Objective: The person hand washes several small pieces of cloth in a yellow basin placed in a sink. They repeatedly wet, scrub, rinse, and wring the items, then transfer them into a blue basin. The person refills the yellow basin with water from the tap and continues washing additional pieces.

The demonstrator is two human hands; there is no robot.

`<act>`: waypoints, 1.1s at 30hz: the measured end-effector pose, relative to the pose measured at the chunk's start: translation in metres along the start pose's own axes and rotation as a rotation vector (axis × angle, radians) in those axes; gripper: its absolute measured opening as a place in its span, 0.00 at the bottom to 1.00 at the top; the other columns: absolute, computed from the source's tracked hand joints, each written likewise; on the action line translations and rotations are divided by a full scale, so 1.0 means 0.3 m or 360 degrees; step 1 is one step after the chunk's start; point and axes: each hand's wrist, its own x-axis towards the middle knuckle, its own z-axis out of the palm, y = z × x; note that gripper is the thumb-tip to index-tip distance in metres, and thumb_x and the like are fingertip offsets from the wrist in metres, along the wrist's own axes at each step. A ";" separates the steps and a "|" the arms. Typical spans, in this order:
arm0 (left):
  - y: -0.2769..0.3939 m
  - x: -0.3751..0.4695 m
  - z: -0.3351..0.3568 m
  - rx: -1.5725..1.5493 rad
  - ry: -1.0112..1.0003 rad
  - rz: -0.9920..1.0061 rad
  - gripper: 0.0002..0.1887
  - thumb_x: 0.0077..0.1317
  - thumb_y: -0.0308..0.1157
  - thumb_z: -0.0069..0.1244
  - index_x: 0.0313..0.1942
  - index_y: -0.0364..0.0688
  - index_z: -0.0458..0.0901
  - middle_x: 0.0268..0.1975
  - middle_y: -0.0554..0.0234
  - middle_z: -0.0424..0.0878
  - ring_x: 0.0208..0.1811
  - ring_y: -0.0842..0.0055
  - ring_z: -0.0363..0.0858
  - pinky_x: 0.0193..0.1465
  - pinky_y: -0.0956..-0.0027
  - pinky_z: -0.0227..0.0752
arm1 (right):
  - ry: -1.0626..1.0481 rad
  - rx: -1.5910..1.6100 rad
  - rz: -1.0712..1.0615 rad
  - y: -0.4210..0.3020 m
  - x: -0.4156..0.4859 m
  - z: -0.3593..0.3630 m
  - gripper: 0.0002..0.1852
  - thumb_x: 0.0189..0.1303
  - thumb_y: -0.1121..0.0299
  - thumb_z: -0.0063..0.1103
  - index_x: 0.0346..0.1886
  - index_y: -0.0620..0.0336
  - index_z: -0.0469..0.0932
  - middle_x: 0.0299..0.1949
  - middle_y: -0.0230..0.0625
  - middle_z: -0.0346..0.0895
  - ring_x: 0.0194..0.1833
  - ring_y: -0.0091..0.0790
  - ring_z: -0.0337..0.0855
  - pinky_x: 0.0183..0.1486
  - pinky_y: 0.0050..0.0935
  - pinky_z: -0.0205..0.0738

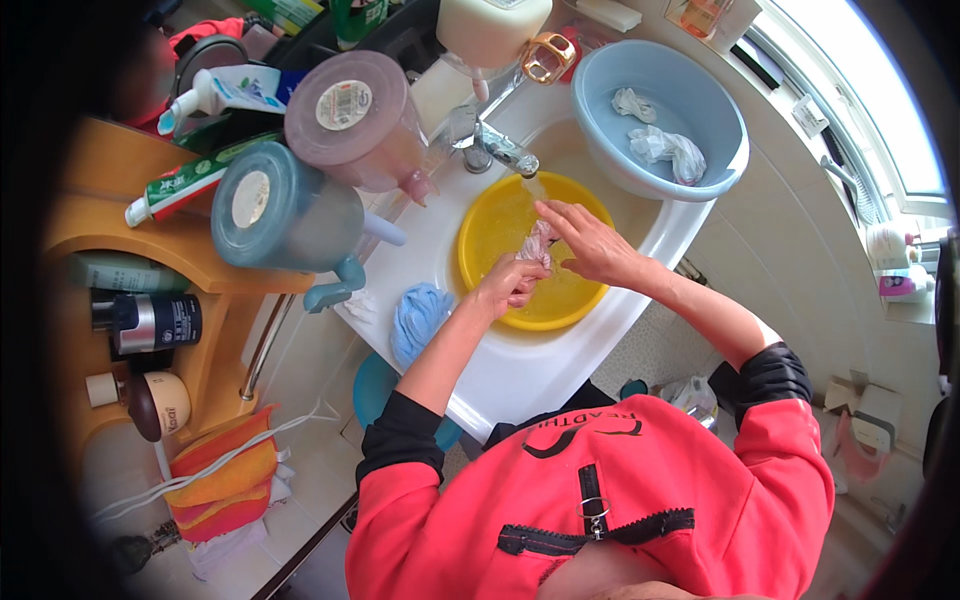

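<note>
Over a yellow plastic basin [474,244] set in the white sink, my left hand [516,281] grips a bunched, pale pink striped cloth [535,246]. My right hand [589,238] is just right of the cloth, palm down with fingers extended, beneath the running chrome faucet [506,148]. Whether its fingertips touch the cloth cannot be told. Water stands in the basin. A light blue basin [600,120] at the sink's upper right holds a small white cloth [634,105] and a larger wet white cloth [667,152]. A bunched blue cloth [421,319] lies on the sink's left rim.
A blue-lidded pitcher [289,210] and a pink-lidded pitcher [356,124] stand left of the faucet. Toothpaste tubes [187,180] and bottles fill the wooden shelf [217,266]. A pump bottle [491,30] stands behind the faucet. A turquoise basin [373,390] is below the sink.
</note>
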 end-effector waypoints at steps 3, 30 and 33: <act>0.021 -0.040 0.027 -0.0209 -0.0690 -0.0160 0.07 0.62 0.26 0.52 0.30 0.45 0.70 0.17 0.78 0.59 0.11 0.89 0.53 0.12 0.79 0.41 | 0.0187 -0.0185 -0.0541 -0.026 -0.018 -0.005 0.37 0.50 0.70 0.64 0.66 0.61 0.62 0.48 0.45 0.75 0.44 0.44 0.81 0.45 0.39 0.76; -0.043 -0.029 0.102 0.2198 0.0917 0.1302 0.23 0.55 0.26 0.59 0.51 0.40 0.71 0.41 0.45 0.82 0.38 0.60 0.85 0.35 0.61 0.77 | -0.0613 0.0044 0.0885 -0.070 -0.009 -0.018 0.17 0.51 0.60 0.65 0.39 0.60 0.75 0.33 0.52 0.82 0.39 0.52 0.84 0.39 0.47 0.77; -0.059 -0.074 0.096 0.1408 0.0787 0.1634 0.39 0.56 0.25 0.60 0.65 0.43 0.57 0.58 0.43 0.71 0.54 0.53 0.77 0.50 0.56 0.75 | -0.0193 -0.0180 0.0724 0.043 -0.053 -0.272 0.21 0.53 0.53 0.66 0.40 0.59 0.73 0.35 0.48 0.81 0.41 0.50 0.84 0.41 0.47 0.77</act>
